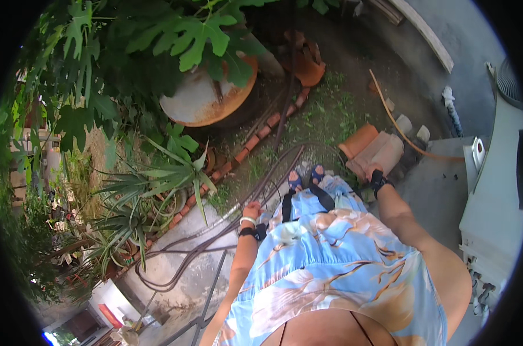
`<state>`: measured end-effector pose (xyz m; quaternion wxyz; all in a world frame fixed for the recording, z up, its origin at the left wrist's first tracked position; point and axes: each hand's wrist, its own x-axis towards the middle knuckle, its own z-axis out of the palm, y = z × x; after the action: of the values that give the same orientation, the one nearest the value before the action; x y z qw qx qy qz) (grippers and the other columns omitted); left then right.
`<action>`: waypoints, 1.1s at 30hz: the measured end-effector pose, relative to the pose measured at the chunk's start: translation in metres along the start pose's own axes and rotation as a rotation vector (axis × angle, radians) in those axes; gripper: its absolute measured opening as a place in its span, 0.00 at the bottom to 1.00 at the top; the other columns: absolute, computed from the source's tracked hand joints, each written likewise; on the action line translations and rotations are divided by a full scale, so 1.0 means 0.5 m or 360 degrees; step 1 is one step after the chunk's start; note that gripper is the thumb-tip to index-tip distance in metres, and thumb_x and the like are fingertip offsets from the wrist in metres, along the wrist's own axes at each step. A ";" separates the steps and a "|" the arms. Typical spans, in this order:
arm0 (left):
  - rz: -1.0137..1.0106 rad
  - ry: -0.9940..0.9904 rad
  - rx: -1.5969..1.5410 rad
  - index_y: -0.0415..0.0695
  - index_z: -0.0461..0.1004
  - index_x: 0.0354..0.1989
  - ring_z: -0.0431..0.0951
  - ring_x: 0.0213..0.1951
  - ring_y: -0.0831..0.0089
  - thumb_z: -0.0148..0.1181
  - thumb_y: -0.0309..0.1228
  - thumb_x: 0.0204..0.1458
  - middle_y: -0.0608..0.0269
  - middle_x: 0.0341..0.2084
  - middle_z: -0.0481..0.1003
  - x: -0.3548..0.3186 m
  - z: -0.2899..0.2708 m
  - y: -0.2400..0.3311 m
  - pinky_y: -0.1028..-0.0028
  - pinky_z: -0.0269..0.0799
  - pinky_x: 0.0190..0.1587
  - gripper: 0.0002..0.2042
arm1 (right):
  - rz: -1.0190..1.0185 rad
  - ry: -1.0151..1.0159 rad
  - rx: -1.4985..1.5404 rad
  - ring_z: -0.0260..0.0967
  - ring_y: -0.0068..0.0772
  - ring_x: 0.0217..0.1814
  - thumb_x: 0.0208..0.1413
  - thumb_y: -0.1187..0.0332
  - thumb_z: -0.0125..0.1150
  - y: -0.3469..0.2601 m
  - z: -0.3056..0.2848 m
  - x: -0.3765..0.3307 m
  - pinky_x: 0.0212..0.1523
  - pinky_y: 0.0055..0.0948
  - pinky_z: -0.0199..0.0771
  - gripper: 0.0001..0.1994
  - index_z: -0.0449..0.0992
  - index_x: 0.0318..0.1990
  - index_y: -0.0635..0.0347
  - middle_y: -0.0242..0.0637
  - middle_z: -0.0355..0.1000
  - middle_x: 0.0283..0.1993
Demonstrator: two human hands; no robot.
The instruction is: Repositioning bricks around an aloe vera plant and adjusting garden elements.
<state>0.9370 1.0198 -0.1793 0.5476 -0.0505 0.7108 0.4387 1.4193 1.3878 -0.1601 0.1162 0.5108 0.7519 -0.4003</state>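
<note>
Floral blue dress fabric (330, 254) fills the lower centre, with blue sandals (307, 176) just past its hem. At about nine o'clock from the dress, the left hand (251, 210) is clenched around a dark garden hose (215, 239), which loops over the concrete slab (186, 282) toward seven o'clock. The right hand (374, 173), at one o'clock, hangs beside stacked clay tiles (372, 150); whether it grasps anything I cannot tell. Spiky aloe plants (152, 190) sit at ten o'clock. As I judge it, the slack loops lie near the feet, so a tug could snag an ankle or drag hose across the aloe.
</note>
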 end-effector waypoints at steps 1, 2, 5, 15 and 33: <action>-0.0047 -0.0010 -0.0007 0.40 0.73 0.38 0.78 0.27 0.69 0.55 0.24 0.50 0.63 0.30 0.74 -0.012 0.007 0.009 0.76 0.74 0.26 0.07 | 0.0029 -0.0026 -0.0006 0.66 0.51 0.52 0.56 0.63 0.43 0.031 0.013 0.015 0.49 0.38 0.68 0.19 0.68 0.52 0.61 0.46 0.70 0.49; -0.0095 -0.0037 0.0095 0.46 0.73 0.34 0.77 0.29 0.70 0.54 0.24 0.50 0.68 0.27 0.73 -0.030 0.018 0.016 0.71 0.76 0.32 0.04 | 0.0212 0.0250 0.0271 0.63 0.41 0.33 0.51 0.67 0.51 0.090 0.035 0.048 0.34 0.34 0.63 0.07 0.69 0.34 0.60 0.41 0.67 0.31; -0.0096 0.0003 0.0217 0.44 0.73 0.36 0.79 0.29 0.68 0.53 0.25 0.51 0.67 0.28 0.74 -0.045 0.018 0.018 0.72 0.75 0.30 0.05 | 0.0304 0.0526 0.0887 0.58 0.29 0.12 0.46 0.72 0.57 0.098 0.055 0.049 0.16 0.30 0.56 0.08 0.69 0.18 0.58 0.35 0.63 0.13; -0.0196 0.0008 0.0187 0.46 0.72 0.37 0.79 0.29 0.69 0.52 0.26 0.50 0.66 0.28 0.74 -0.046 0.015 0.039 0.75 0.72 0.28 0.07 | 0.0561 0.0449 0.0986 0.59 0.29 0.13 0.51 0.63 0.58 -0.068 -0.010 -0.033 0.11 0.27 0.55 0.10 0.71 0.27 0.60 0.34 0.64 0.17; -0.0146 -0.0136 0.0294 0.45 0.73 0.37 0.78 0.25 0.68 0.57 0.23 0.46 0.64 0.26 0.76 0.032 -0.031 0.085 0.75 0.73 0.25 0.09 | 0.0793 0.0673 0.0661 0.59 0.28 0.12 0.50 0.62 0.59 0.012 0.078 -0.040 0.12 0.28 0.57 0.10 0.75 0.25 0.59 0.34 0.66 0.17</action>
<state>0.8962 1.0417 -0.1681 0.5991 -0.0135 0.7212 0.3476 1.4243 1.3471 -0.1766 -0.0536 0.7618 0.5151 -0.3892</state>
